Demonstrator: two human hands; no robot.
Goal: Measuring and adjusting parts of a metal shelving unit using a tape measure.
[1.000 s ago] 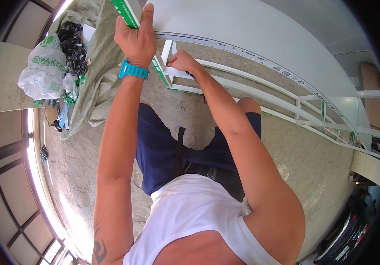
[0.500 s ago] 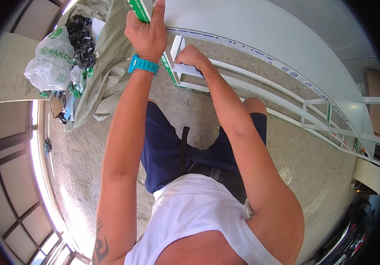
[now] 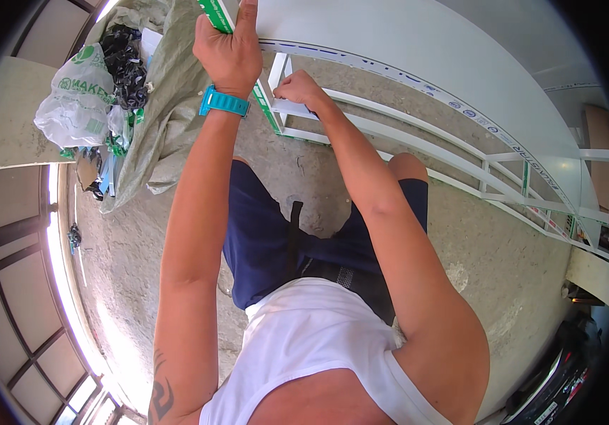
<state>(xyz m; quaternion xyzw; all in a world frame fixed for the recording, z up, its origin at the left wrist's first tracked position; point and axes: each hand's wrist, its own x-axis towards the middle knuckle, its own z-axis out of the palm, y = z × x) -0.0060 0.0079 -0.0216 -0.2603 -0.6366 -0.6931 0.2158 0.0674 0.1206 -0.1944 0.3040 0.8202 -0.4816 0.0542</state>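
Basically same pose as ~1 s ago: everything's just shifted slightly in the head view, hands + white frame [image 3: 293,108] together, so no visible progress at that corner. L hand [image 3: 229,60] grasps the green-edged post [image 3: 217,15], beside the large white panel [image 3: 403,46]; post top's cut off, L thumb now right at upper edge. R hand [image 3: 300,91] sits below panel edge at the frame's L end, fingers curled near an upright [image 3: 277,71]; can't tell if they're pinching anything, tips partly hidden. Frame's far R end is cluttered, bends toward dark rim, hard to read.
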